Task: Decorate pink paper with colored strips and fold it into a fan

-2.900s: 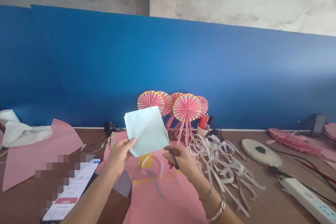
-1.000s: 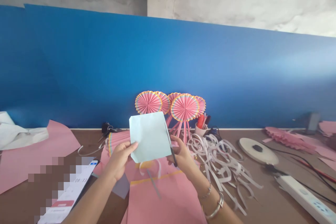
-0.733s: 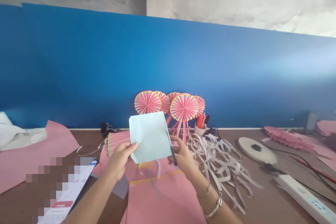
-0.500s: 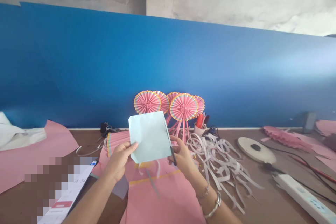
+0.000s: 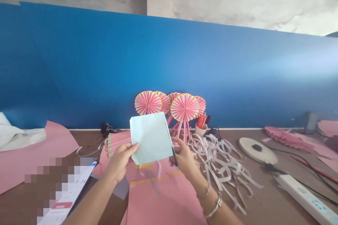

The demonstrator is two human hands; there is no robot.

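My left hand (image 5: 120, 159) pinches the lower left edge of a pale blue folded sheet of paper (image 5: 150, 136) and holds it up above the table. My right hand (image 5: 183, 158) is closed on a pair of scissors (image 5: 171, 147) whose dark blades run up the sheet's right edge. Under both hands lies a pink sheet (image 5: 163, 197) with a yellow stripe and a curled white strip on it.
Round pink pleated fans (image 5: 169, 104) lean on the blue wall. A pile of white paper strips (image 5: 224, 163) lies to the right, with a white disc (image 5: 257, 149) and a power strip (image 5: 303, 195) beyond. A phone (image 5: 66, 197) lies at lower left, more pink paper (image 5: 31, 154) further left.
The pale blue sheet has turned from tilted to nearly square-on, and the scissors have worked further up its right edge. In the last second hardly anything moves.
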